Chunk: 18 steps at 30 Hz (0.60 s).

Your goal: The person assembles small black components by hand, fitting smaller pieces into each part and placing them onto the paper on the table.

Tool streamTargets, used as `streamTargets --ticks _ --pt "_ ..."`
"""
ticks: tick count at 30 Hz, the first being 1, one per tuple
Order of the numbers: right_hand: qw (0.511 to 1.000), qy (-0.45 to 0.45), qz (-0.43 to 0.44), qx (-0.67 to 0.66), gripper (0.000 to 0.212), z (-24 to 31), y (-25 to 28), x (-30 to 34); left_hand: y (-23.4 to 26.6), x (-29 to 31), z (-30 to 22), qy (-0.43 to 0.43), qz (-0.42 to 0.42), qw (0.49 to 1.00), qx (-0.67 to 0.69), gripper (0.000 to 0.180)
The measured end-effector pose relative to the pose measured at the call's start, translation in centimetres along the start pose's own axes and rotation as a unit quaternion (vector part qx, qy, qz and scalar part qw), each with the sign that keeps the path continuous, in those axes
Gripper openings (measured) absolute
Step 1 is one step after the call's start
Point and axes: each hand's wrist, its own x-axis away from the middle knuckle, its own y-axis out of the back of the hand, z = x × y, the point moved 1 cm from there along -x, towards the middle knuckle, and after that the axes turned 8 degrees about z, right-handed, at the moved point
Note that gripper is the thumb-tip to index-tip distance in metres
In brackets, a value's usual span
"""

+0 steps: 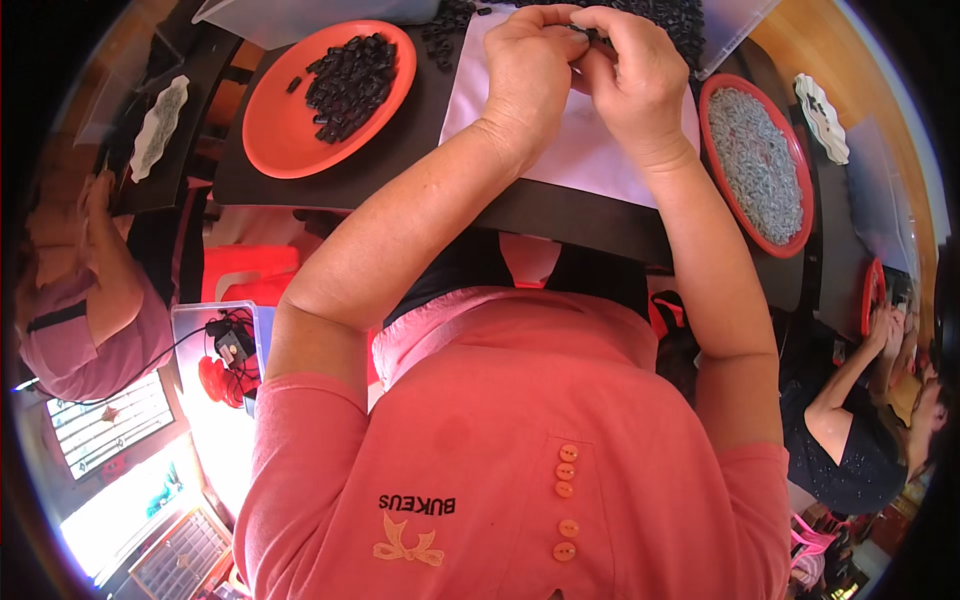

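Observation:
My left hand (pixel 530 75) and my right hand (pixel 638 85) meet at the far side of the table, above a white sheet (pixel 610 165). Both are closed, with thumbs and fingertips pinched together around a small black piece (pixel 593 36). The fingers cover most of it, so its exact shape is hidden. To the left, an orange-red plate (pixel 275 125) carries a heap of small black plastic pieces (pixel 350 85). On the right, a red oval tray (pixel 712 150) is filled with many tiny grey pieces (pixel 755 165), too small to name.
More black pieces (pixel 685 30) lie beyond my hands, near clear plastic bins (pixel 735 35). Co-workers sit at the left (pixel 100 310) and right (pixel 850 430). White scalloped dishes (pixel 160 130) stand at both sides. A clear box (pixel 215 330) with black cables is at lower left.

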Motion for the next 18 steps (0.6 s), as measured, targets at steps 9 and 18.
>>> streamTargets --ticks 9,18 --pt "0.936 -0.053 0.257 0.236 0.036 3.8 2.0 -2.5 -0.1 0.2 0.1 -0.001 0.003 1.000 0.000 0.023" --pt "0.934 -0.019 0.254 0.250 0.033 4.0 1.9 -2.6 0.2 0.0 0.4 0.012 0.024 0.999 -0.019 0.028"
